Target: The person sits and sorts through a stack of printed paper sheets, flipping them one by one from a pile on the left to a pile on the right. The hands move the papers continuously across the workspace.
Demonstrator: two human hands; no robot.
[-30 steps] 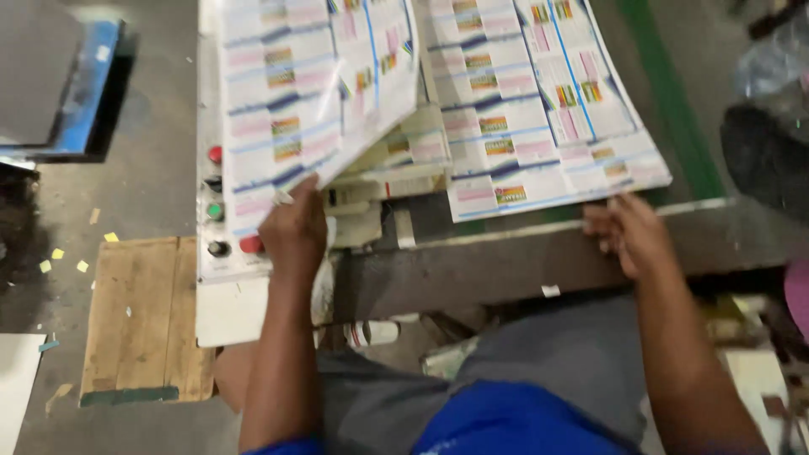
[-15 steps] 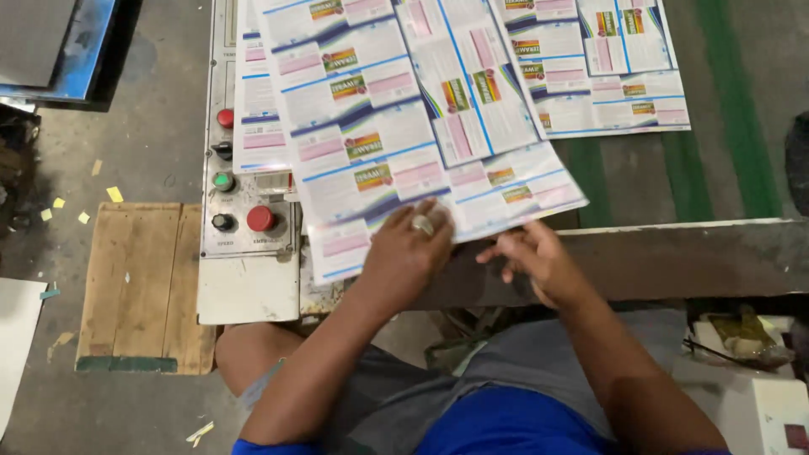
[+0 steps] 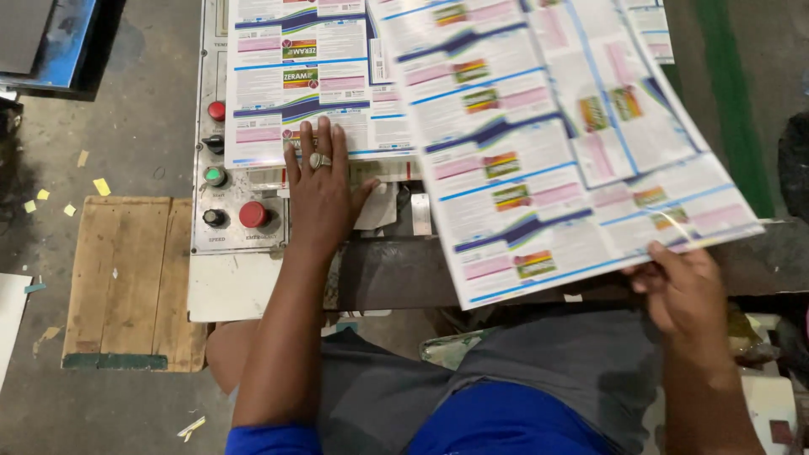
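Observation:
My left hand [image 3: 320, 190], with a ring on one finger, lies flat with fingers spread on the near edge of a stack of printed label sheets [image 3: 291, 84] on the machine table. My right hand [image 3: 687, 286] grips the near right corner of one large printed sheet [image 3: 556, 143], white with blue, pink and green blocks. That sheet is lifted and tilted, covering the right part of the table. More printed sheets lie under it at the far right.
A grey control panel [image 3: 221, 223] with red, green and black buttons sits left of my left hand. A wooden pallet [image 3: 126, 278] lies on the concrete floor at left, with paper scraps around. A green strip [image 3: 729, 101] runs along the right.
My right hand has taken the top sheet and swung it to the right, lifting it. My left hand moved up and left to press flat on the remaining stack.

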